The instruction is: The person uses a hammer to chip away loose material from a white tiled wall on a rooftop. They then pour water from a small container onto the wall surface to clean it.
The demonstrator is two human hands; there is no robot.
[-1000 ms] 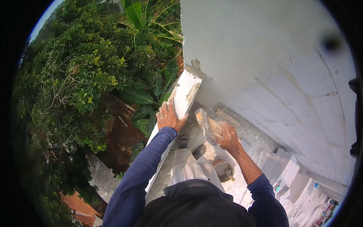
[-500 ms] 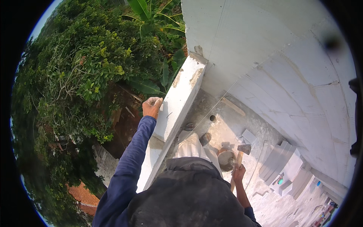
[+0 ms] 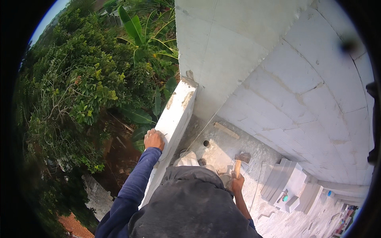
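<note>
My left hand (image 3: pixel 154 139) rests on the outer edge of a low white block wall (image 3: pixel 176 115), its fingers curled. Their tips are hidden, so whatever they might hold does not show. A small dark mark or sliver lies on the wall top just beyond the knuckles. My right hand (image 3: pixel 237 183), out over the floor, is closed around the wooden handle of a mallet (image 3: pixel 242 158). Its dark head points up and away from me, apart from the wall. Below the mallet, a bucket (image 3: pixel 226 181) is partly hidden by my body and right hand.
A tall grey block wall (image 3: pixel 274 91) rises ahead and to the right. Stacked grey blocks (image 3: pixel 279 180) stand on the right. A string (image 3: pixel 206 126) runs past the low wall. On the floor are a wooden strip (image 3: pixel 226 130) and a round hole (image 3: pixel 206 143). Trees drop away at left.
My left hand has come down from a raised pinch onto the wall's edge. The mallet stays in my right hand, closer to my body. The whole view has shifted.
</note>
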